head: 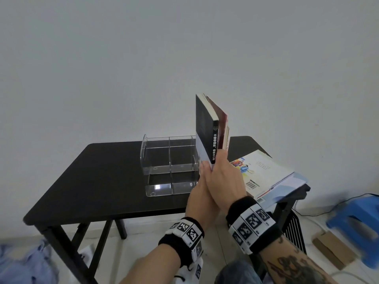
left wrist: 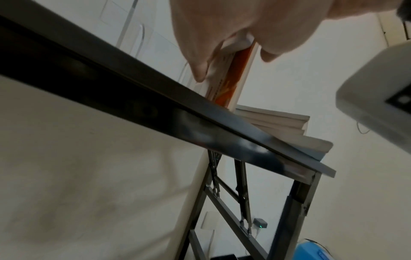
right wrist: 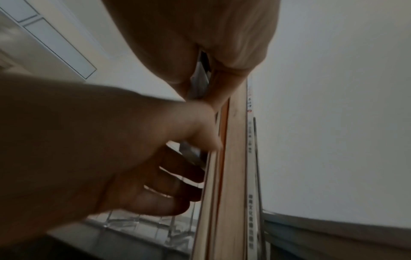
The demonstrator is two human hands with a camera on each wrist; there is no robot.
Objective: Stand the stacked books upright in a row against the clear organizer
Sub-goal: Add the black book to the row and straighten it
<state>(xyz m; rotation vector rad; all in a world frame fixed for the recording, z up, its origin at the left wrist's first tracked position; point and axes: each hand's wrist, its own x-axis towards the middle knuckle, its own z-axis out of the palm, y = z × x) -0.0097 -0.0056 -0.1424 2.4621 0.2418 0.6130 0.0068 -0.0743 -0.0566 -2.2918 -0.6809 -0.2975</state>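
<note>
Three books [head: 205,130] stand upright together on the black table [head: 102,181], just right of the clear organizer [head: 170,160]: a black-and-white one on the left, a red one, then a cream one. My left hand [head: 200,181] grips them low on the left cover. My right hand [head: 223,175] grips them from the right, fingers pointing up. In the right wrist view the left hand [right wrist: 111,149] curls against the books [right wrist: 233,176] beside the organizer [right wrist: 142,223]. Further books lie in a flat stack [head: 264,171] at the table's right end.
The flat stack overhangs the table's right front corner [left wrist: 320,168]. A blue stool [head: 356,228], a cardboard box [head: 332,251] and cables lie on the floor to the right. Blue cloth [head: 24,263] lies at lower left. A plain wall stands behind the table.
</note>
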